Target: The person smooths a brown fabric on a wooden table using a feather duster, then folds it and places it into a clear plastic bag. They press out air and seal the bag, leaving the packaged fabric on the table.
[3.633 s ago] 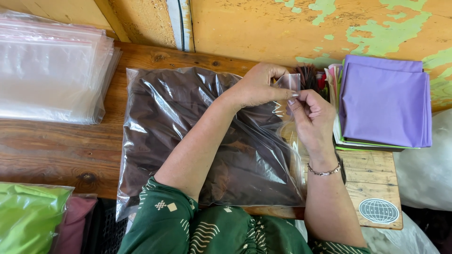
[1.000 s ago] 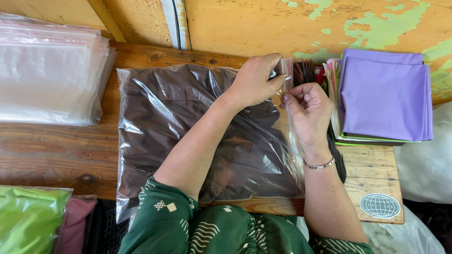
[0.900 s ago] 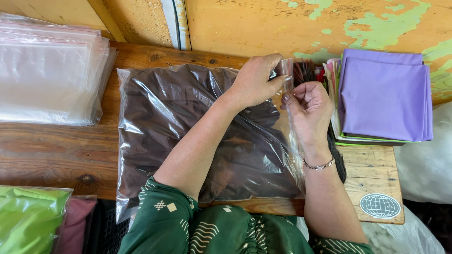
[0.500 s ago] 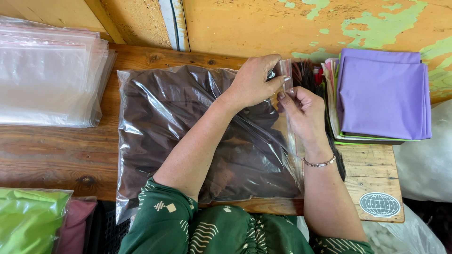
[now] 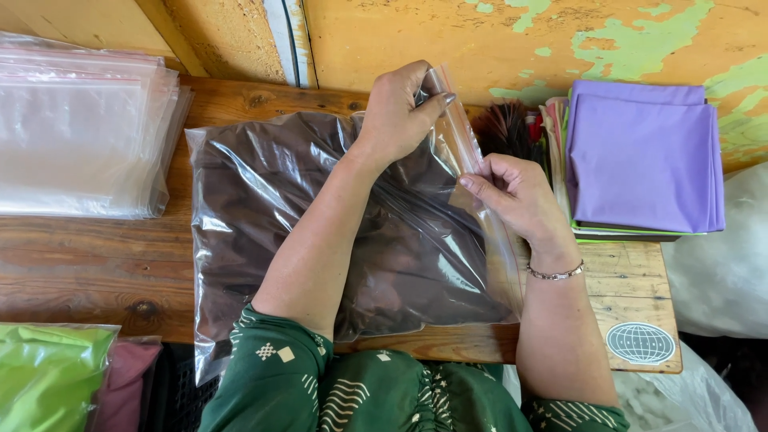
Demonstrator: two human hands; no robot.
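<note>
On the wooden bench [image 5: 96,256], centre: clear zip bag [image 5: 264,232] lying flat, dark brown folded cloth [image 5: 320,240] inside. Bag mouth is on the right side, closure strip [image 5: 468,148] running away from the person.

Left hand [image 5: 398,116]: closed in a pinch on the far end of the strip, thumb over fingers. Right hand [image 5: 512,192]: fingers curled, thumb and forefinger pinched on the strip lower down. Both have hold of the bag only.

Step, as I read it: sealing the mouth. Strip near the body below the right hand looks not yet pressed; can't tell for sure through the glare. Next move likely calls for keeping the far end anchored and running the pinch along the strip toward the near edge.

Room: stack of folded cloth, purple on top [image 5: 640,160], just beside the bag mouth on the right, tight there. Pile of empty clear bags [image 5: 80,136] at left, apart. Bag's near edge overhangs the bench front. Wall close behind. Green packed bag [image 5: 48,376] sits low left.
</note>
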